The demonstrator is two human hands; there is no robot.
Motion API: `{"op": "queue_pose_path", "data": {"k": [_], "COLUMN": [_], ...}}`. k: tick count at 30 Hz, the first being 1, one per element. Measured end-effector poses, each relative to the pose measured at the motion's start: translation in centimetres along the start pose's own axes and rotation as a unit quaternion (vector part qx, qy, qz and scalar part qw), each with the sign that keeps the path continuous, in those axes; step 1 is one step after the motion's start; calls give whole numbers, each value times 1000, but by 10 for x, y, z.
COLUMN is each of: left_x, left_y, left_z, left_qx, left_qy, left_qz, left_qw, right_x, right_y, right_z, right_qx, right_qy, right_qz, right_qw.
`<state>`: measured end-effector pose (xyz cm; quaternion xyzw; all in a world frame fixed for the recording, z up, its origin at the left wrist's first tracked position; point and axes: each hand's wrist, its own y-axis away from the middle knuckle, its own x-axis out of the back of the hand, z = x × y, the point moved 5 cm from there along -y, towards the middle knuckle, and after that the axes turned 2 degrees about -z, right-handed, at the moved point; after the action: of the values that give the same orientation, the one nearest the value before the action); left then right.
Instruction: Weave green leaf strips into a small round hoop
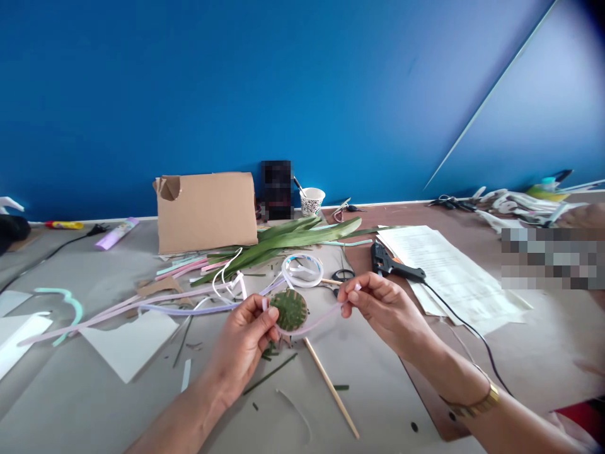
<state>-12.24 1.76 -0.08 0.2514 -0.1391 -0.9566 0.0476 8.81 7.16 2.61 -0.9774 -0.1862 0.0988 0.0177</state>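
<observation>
My left hand (246,328) is closed on the edge of a round green disc (289,310), which looks faced with leaf strips. A thin pale pink strip (317,321) runs from the left fingers along the disc's lower edge and out to the right. My right hand (380,309) pinches the strip's far end, its tip showing between thumb and finger. Under the disc a wooden stick (331,388) slants toward me; I cannot tell whether the two touch. Just behind the disc lie a roll of white tape (302,271) and dark-handled scissors (343,275), partly hidden.
Long green leaves (302,236), pink and lilac strips (189,310) and cut white card (130,340) lie about. A corded glue gun (397,266) rests by papers (454,271). Behind stand a cardboard box (208,211) and paper cup (312,202). Another person's hand (583,215) shows right.
</observation>
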Motion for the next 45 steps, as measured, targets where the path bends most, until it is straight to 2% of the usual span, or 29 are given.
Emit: {"op": "queue_pose_path", "data": {"k": [12,21,27,33,39,45], "left_x": [3,-1,1,-2,-5,-9], "left_y": [-1,-2,-3,1,4,6], "left_z": [-1,-7,-13,-12,-8,0], "left_qx": [-40,-55,-60,-84,-101,-165], "left_qy": [-109,-216,-261,-321,-392,-470], "left_qz": [-8,-34,-37,-41,-37,-34], "left_qw": [993,974,963,942,914,866], "right_x": [-6,-17,-36,-50,-62,-70], "right_y": [-1,-9,-16,-19,-16,-12], "right_z": [-10,-10,-12,-12,-19,-18], "right_qx": [10,-1,-50,-79,36,114], "right_qy": [-13,21,113,244,348,418], "right_qz": [-15,-35,-52,-82,-140,-174], "right_qw": [1000,999,991,963,926,885]}}
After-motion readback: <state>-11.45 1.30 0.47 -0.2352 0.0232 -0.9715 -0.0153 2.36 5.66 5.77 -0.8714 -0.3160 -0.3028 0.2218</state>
